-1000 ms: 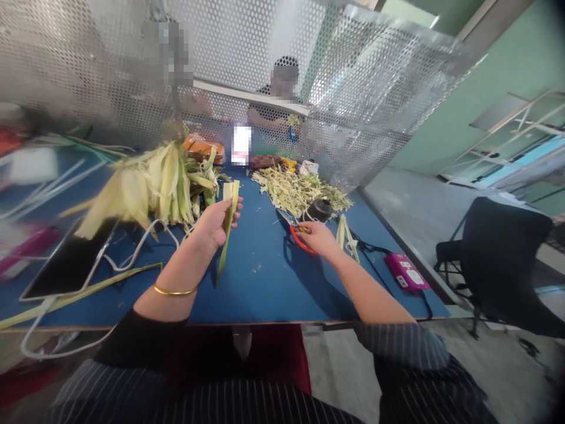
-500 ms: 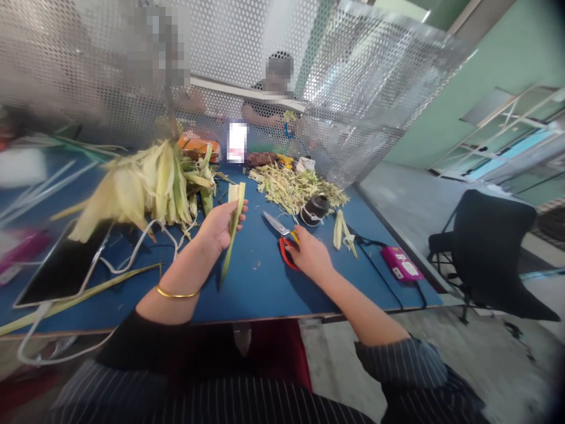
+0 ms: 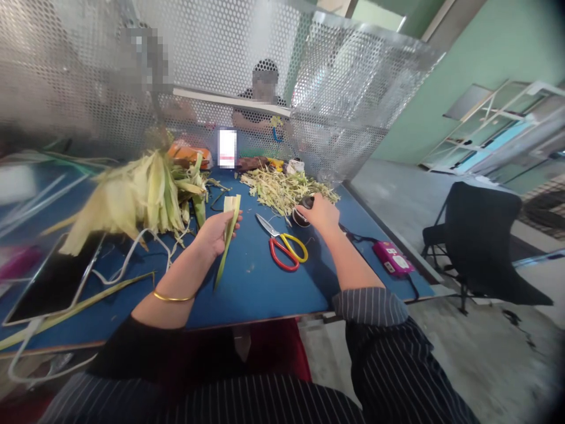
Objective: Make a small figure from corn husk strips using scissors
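My left hand [image 3: 216, 231] is closed around a pale green strip of corn husk [image 3: 227, 238], whose cut end points up and whose narrow end hangs below. My right hand [image 3: 321, 213] is wrapped around a black spool [image 3: 302, 217] with a pale strand round its base; much of the spool is hidden by the fingers. Between the hands, a pair of scissors [image 3: 279, 240] with one red and one yellow handle lies on the blue table [image 3: 260, 300], blades slightly apart and pointing to the far left.
A big bundle of husks [image 3: 148, 191] lies at left, beside a tablet [image 3: 55, 277] and white cable [image 3: 128, 259]. Husk scraps [image 3: 276, 187] are heaped behind the spool. A purple packet [image 3: 392, 257] sits at right. Perforated metal screen [image 3: 212, 53] stands behind, with a person beyond it.
My right hand has let go of the scissors, leaving them on the table, and has moved right and away to grasp the black spool. My left hand still holds the husk; the view has shifted slightly.
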